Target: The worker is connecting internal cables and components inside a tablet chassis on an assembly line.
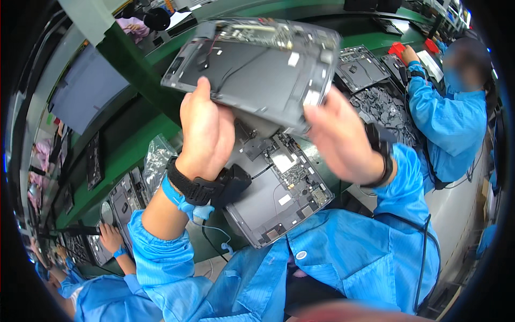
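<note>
A dark grey laptop chassis (244,70) is held up tilted over the bench, its inside facing me, with a circuit board along the far edge and loose thin cables. My left hand (206,126) grips its near left edge, thumb on top. At the right edge is my right hand (343,137), slightly blurred, fingers wrapped round the corner. Below lies a second open laptop chassis (257,198) with an exposed circuit board (303,180), close to my body. Both wrists wear black straps; a blue band with a cord is on the left one.
A clear plastic bag (156,161) lies left of my left wrist. To the right are a heap of small black parts (383,115) and another open chassis (360,70). A co-worker in blue (450,118) sits at the right; another's hand (111,237) is at lower left.
</note>
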A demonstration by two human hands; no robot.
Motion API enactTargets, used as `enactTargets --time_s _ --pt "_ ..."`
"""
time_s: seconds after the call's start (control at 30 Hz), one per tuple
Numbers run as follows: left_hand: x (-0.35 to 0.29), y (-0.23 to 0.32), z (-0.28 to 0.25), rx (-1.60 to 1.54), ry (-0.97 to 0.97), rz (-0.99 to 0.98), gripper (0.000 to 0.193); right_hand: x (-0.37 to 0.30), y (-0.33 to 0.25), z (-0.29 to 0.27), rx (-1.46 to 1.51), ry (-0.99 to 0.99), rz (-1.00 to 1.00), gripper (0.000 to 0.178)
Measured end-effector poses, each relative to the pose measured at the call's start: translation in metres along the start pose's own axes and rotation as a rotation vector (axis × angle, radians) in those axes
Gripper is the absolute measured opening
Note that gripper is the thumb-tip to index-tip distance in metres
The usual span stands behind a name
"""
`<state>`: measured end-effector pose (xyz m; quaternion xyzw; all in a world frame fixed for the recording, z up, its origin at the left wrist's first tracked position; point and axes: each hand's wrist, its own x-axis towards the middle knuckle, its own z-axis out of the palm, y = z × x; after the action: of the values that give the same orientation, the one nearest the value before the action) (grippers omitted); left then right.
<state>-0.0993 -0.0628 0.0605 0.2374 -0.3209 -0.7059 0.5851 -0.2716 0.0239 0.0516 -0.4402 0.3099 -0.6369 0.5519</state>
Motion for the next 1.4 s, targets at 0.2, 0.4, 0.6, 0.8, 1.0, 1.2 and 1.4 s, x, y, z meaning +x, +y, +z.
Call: enactTargets --time_s 0.2,0.4,0.6,0.8,1.0,1.2,1.4 --pt "-0.046 0.021 -0.022 0.239 0.184 -0.133 0.033 0.007 -0.024 -0.055 0.363 0.028 0.197 0.063" --pt "-0.091 -0.001 -0.036 0.257 0.323 -0.12 0.047 0.002 0.006 -0.011 -0.212 -0.165 0.177 0.063" --pt "-0.115 -0.001 -0.031 0.179 0.368 -0.083 0.049 -0.012 0.018 -0.026 -0.088 -0.309 0.251 0.076" --pt "-0.121 -0.012 -0.045 0.251 0.39 -0.076 0.043 -0.01 0.02 -0.054 -0.703 -0.445 0.141 0.068" --pt "-0.124 -0.017 -0.06 0.332 0.438 -0.075 0.048 0.022 0.014 -0.057 -1.061 -0.401 -0.262 0.054" --pt "-0.128 0.006 -0.083 0.392 0.364 0.138 0.051 0.072 0.014 -0.011 -1.713 -0.7 -0.772 0.043" --pt "-0.109 0.014 -0.169 0.916 0.502 0.414 0.02 0.078 0.019 -0.001 -1.966 -0.828 -0.866 0.036"
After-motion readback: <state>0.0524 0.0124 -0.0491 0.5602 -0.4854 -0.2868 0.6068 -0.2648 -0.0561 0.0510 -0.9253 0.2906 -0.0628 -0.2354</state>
